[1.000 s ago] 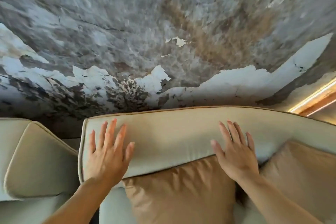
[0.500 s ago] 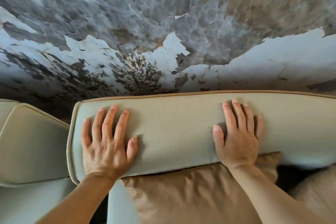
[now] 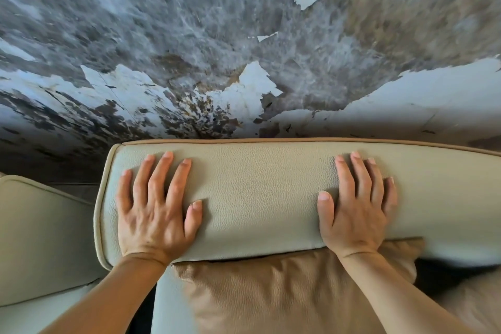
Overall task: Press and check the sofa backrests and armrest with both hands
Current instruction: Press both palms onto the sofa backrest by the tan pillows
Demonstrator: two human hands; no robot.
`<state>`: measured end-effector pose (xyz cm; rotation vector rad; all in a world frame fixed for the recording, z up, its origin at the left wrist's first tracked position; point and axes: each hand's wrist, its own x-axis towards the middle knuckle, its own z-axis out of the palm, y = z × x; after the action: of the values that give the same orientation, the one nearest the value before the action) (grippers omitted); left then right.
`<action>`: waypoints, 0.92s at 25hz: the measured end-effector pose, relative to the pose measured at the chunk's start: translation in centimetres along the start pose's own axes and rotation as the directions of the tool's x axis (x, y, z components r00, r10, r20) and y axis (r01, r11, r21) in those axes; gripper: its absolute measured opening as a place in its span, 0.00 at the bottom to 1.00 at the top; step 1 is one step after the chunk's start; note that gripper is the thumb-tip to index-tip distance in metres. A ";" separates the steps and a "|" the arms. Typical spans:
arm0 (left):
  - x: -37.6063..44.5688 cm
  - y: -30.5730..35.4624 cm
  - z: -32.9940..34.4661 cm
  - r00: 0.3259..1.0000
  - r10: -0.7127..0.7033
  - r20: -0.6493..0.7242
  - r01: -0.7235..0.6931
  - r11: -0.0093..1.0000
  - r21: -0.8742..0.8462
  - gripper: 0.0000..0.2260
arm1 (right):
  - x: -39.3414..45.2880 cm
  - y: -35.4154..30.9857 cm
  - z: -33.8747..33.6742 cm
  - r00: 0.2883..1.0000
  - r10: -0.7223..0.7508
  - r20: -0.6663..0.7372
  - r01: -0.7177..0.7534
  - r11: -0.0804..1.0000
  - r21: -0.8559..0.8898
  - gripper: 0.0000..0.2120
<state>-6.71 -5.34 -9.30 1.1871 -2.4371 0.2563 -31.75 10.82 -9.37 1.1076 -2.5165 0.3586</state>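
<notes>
A cream leather sofa backrest (image 3: 260, 198) with tan piping runs across the middle of the view. My left hand (image 3: 154, 211) lies flat on its left end, palm down, fingers spread. My right hand (image 3: 355, 211) lies flat on it further right, fingers together and pointing at the wall. Both palms rest on the leather and neither hand holds anything. A second cream backrest (image 3: 40, 238) sits to the left, apart from both hands.
A tan leather cushion (image 3: 284, 293) leans against the backrest below my hands, between my forearms. Behind the sofa stands a wall with peeling grey and white paint (image 3: 244, 62). A dark gap (image 3: 444, 271) shows at the right beside the cushion.
Both hands came down from the front face of the backrest onto its top and now lie flat. The view has dropped closer to the backrest.
</notes>
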 end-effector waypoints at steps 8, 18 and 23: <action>3.5 0.1 1.9 1.000 0.024 -0.002 -0.024 1.000 -0.005 0.28 | 2.5 0.0 1.6 0.999 0.025 -0.049 -0.026 1.000 -0.012 0.31; 6.1 0.3 3.2 0.999 0.044 -0.006 -0.044 0.999 -0.012 0.28 | 4.3 0.3 3.1 0.995 0.040 -0.095 -0.041 0.999 -0.014 0.29; 7.3 0.5 3.5 0.999 0.050 0.000 -0.049 0.998 -0.025 0.28 | 5.0 0.4 3.5 0.992 0.046 -0.119 -0.048 0.999 -0.012 0.29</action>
<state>-12.09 -11.36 -9.24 1.1176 -2.4657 0.2386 -35.95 6.47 -10.42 0.9924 -2.4395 0.4054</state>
